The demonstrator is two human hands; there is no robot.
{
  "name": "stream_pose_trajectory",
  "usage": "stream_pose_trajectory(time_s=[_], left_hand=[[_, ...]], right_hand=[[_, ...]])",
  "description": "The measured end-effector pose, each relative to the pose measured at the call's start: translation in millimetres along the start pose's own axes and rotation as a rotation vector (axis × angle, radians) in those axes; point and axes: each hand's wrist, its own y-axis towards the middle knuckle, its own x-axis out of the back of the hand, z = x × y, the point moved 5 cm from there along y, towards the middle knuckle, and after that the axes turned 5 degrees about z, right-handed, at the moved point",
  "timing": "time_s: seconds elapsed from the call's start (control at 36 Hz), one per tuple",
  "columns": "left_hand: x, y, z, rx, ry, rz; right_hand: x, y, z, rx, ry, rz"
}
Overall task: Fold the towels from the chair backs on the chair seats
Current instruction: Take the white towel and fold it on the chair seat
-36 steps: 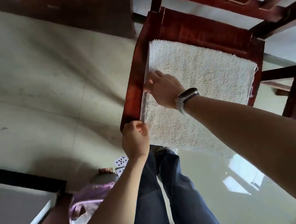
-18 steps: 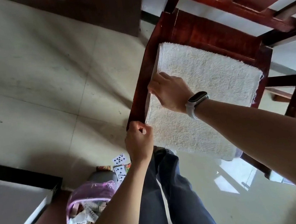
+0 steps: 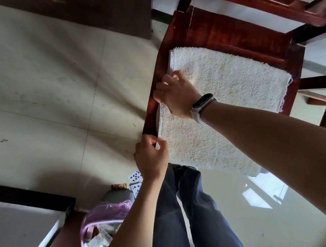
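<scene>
Head view, pale tiled floor (image 3: 50,96), wooden chair (image 3: 228,31)

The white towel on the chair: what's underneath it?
The white towel lies on the wooden chair seat, whose dark red edges show around it. The near end overhangs the floor. The seat's middle is covered, so anything there is hidden.

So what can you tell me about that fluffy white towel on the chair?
The white towel looks like thick, loopy terry cloth. It lies spread flat on the dark red wooden chair seat, covering most of it, and its near end hangs over the front edge. Loose threads fray at its right corner. The left hand pinches its near left corner, and the right hand, with a wristband, grips its left edge farther along.
</scene>
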Motion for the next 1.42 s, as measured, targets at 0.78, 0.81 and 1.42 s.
stream_pose_trajectory(time_s=[0.78,0.81,1.42], left_hand=[[17,-7,18,-0.141,-0.117,-0.081],[16,-7,21,-0.120,-0.114,-0.083],[16,25,-49,-0.286,0.311,-0.093]], right_hand=[[12,2,-15,0.226,-0.266,0.098],[14,3,-19,0.205,-0.274,0.093],[-12,-73,-113,-0.616,0.463,-0.227]])
